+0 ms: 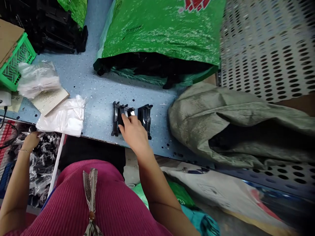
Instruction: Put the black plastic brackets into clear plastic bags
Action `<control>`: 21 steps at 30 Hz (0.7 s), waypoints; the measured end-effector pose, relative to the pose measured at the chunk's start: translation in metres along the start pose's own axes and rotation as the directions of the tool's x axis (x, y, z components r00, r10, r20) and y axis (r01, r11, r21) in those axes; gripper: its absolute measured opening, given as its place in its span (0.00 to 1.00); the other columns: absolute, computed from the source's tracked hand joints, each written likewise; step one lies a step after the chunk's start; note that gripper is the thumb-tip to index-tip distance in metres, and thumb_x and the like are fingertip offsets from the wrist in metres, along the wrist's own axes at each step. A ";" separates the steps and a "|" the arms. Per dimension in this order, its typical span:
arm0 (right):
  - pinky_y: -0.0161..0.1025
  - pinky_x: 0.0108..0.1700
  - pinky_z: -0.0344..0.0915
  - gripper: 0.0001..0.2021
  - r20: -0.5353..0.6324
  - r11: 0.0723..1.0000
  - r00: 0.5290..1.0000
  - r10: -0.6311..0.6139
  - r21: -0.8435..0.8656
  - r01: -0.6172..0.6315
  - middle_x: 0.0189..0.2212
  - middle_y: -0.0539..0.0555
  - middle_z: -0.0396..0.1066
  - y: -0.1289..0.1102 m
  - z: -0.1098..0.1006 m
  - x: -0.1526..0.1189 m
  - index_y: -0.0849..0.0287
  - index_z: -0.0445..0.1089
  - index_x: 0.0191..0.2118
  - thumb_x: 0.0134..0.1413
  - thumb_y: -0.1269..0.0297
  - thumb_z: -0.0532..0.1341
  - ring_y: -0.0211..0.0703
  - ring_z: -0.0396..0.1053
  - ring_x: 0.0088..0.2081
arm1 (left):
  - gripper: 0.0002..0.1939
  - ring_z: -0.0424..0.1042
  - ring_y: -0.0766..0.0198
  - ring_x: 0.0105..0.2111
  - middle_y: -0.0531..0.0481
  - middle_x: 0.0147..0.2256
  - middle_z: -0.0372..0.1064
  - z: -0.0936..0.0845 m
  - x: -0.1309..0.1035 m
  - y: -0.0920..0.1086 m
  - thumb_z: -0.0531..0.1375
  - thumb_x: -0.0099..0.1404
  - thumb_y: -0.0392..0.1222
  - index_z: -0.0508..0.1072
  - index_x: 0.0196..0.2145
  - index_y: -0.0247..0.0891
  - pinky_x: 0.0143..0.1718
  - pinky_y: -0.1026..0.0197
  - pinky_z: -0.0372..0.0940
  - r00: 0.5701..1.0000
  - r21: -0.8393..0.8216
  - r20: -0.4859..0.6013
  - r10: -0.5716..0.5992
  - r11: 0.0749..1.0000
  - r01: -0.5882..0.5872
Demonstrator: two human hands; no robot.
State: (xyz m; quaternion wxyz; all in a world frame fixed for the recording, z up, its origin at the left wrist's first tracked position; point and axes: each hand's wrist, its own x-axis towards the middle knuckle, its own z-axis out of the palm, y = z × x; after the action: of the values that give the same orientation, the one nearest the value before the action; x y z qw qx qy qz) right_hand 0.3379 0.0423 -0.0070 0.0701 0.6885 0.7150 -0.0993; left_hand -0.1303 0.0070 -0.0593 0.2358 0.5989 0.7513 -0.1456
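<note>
fingers bent over black parts (pixel 115 123), a worker's right hand (pixel 135 132) rests at the near side of a blue desk (pixel 98 95); whether it grips them or merely touches cannot be told. the left hand (pixel 31 141) is at a bin (pixel 55 167) of wrapped parts (pixel 44 157), its fingertips too hidden to show a hold. the black parts lie close to the desk's edge, so a careless push toward the body could send one to the floor. white bags (pixel 66 116) reach that same edge and, thin and slick as they look, could slide off if a forearm brushed them. behind, a green bag (pixel 159 32) gapes toward the worker with dark pieces at its mouth; a tug might spill them. loose film in the bin could snag the fingers.
</note>
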 end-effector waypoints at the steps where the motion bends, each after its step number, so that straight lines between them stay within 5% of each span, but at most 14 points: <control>1: 0.48 0.44 0.70 0.25 0.015 1.000 1.000 0.002 -0.014 -0.002 0.50 0.69 0.71 -0.002 0.000 -0.003 0.64 0.60 0.69 0.70 0.64 0.56 0.60 0.74 0.47 | 0.15 0.79 0.44 0.38 0.37 0.33 0.79 -0.008 -0.008 0.013 0.54 0.64 0.42 0.79 0.37 0.33 0.39 0.54 0.69 0.999 -0.042 0.015 0.042 0.998 -0.042; 4: 0.47 0.42 0.71 0.27 0.066 0.999 0.997 0.029 -0.019 -0.028 0.47 0.68 0.74 -0.012 -0.001 -0.008 0.65 0.56 0.71 0.71 0.62 0.54 0.57 0.77 0.42 | 0.18 0.76 0.57 0.31 0.49 0.29 0.77 -0.029 -0.038 0.075 0.55 0.71 0.53 0.79 0.35 0.40 0.34 0.60 0.67 0.955 -0.321 -0.038 0.295 0.901 -0.292; 6: 0.47 0.41 0.71 0.29 0.092 0.998 0.995 0.048 0.027 -0.051 0.49 0.69 0.75 -0.017 0.001 -0.006 0.66 0.53 0.72 0.71 0.62 0.54 0.57 0.78 0.41 | 0.18 0.75 0.58 0.34 0.46 0.35 0.78 -0.030 -0.045 0.124 0.56 0.72 0.53 0.80 0.39 0.39 0.39 0.59 0.69 0.881 -0.409 -0.278 0.382 0.783 -0.468; 8: 0.48 0.43 0.72 0.29 0.097 0.991 0.993 0.064 0.110 -0.074 0.51 0.70 0.75 -0.016 0.005 -0.002 0.66 0.53 0.72 0.69 0.63 0.55 0.59 0.79 0.42 | 0.15 0.74 0.52 0.43 0.39 0.44 0.77 -0.022 -0.036 0.164 0.58 0.71 0.49 0.79 0.42 0.36 0.47 0.52 0.69 0.786 -0.320 -0.521 0.331 0.779 -0.540; 10: 0.51 0.48 0.72 0.27 0.086 0.965 0.995 0.059 0.251 -0.079 0.52 0.70 0.75 -0.010 0.012 0.002 0.66 0.58 0.69 0.67 0.66 0.56 0.61 0.78 0.47 | 0.11 0.72 0.51 0.44 0.37 0.43 0.75 -0.013 -0.019 0.183 0.58 0.70 0.43 0.79 0.37 0.36 0.48 0.50 0.68 0.746 -0.301 -0.603 0.283 0.785 -0.541; 12: 0.53 0.53 0.71 0.24 0.083 0.864 0.996 0.032 0.499 -0.069 0.51 0.67 0.76 -0.004 0.017 0.006 0.64 0.65 0.65 0.65 0.67 0.57 0.60 0.77 0.51 | 0.08 0.72 0.56 0.37 0.42 0.36 0.73 -0.011 -0.003 0.179 0.62 0.66 0.41 0.77 0.31 0.37 0.42 0.54 0.68 0.789 -0.436 -0.571 0.225 0.731 -0.524; 13: 0.53 0.53 0.72 0.22 0.092 0.751 0.996 0.009 0.657 -0.068 0.49 0.64 0.77 -0.003 0.019 0.008 0.61 0.67 0.62 0.64 0.66 0.58 0.58 0.77 0.51 | 0.08 0.70 0.59 0.33 0.46 0.33 0.71 -0.012 0.002 0.172 0.64 0.63 0.43 0.76 0.29 0.37 0.37 0.57 0.67 0.829 -0.542 -0.525 0.192 0.675 -0.500; 15: 0.52 0.51 0.74 0.19 0.116 0.376 0.991 -0.065 0.923 -0.083 0.45 0.59 0.78 -0.011 0.020 0.012 0.56 0.70 0.57 0.63 0.61 0.60 0.54 0.78 0.48 | 0.11 0.67 0.64 0.28 0.50 0.29 0.70 -0.019 0.006 0.155 0.68 0.59 0.47 0.76 0.28 0.37 0.30 0.61 0.63 0.907 -0.736 -0.393 0.154 0.538 -0.410; 18: 0.50 0.48 0.75 0.16 0.088 -0.224 0.969 -0.230 0.964 -0.141 0.41 0.54 0.78 -0.047 0.017 0.022 0.53 0.72 0.49 0.59 0.52 0.65 0.52 0.79 0.46 | 0.12 0.68 0.66 0.26 0.51 0.26 0.72 -0.027 0.006 0.140 0.68 0.58 0.49 0.78 0.31 0.37 0.29 0.62 0.61 0.956 -0.848 -0.246 0.158 0.443 -0.291; 21: 0.49 0.47 0.76 0.16 0.054 -0.485 0.917 -0.396 0.835 -0.259 0.37 0.52 0.78 -0.098 0.019 0.038 0.53 0.71 0.43 0.54 0.50 0.69 0.51 0.79 0.44 | 0.10 0.70 0.65 0.27 0.50 0.27 0.74 -0.025 0.002 0.143 0.68 0.56 0.47 0.78 0.31 0.36 0.29 0.62 0.63 0.965 -0.838 -0.227 0.129 0.479 -0.261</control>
State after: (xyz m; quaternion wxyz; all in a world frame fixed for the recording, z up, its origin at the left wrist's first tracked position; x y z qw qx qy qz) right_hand 0.2381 0.0713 -0.0296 -0.4292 0.3130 0.2878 -0.7968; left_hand 0.0030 0.0558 -0.0300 0.4666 0.4914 0.6643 0.3156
